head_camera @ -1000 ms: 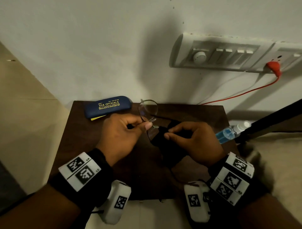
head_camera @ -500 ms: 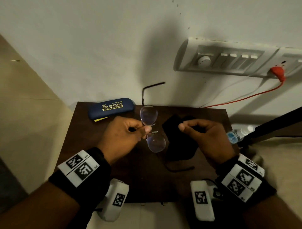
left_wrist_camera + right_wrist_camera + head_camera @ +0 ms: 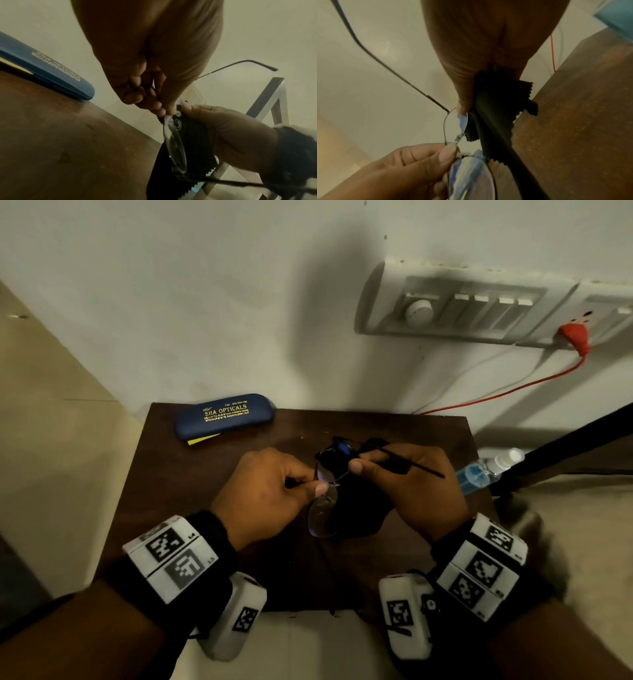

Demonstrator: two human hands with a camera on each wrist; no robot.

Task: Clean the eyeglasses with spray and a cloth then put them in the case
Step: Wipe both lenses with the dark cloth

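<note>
The eyeglasses (image 3: 325, 484), held above the bench (image 3: 191, 474) at the bridge by the pinching left hand (image 3: 270, 494), are now met again by the cloth (image 3: 346, 508) pinched in the right hand (image 3: 411, 487); the far lens is being wiped, half a second after the cloth was apart.

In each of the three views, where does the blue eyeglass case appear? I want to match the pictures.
Head view: the blue case lies at the far left corner of the brown table, closed, above the left hand.
Left wrist view: the case lies at the left edge, on the table.
Right wrist view: it is not in the picture.
Shared landmark: the black cloth, seen in all three views.
</note>
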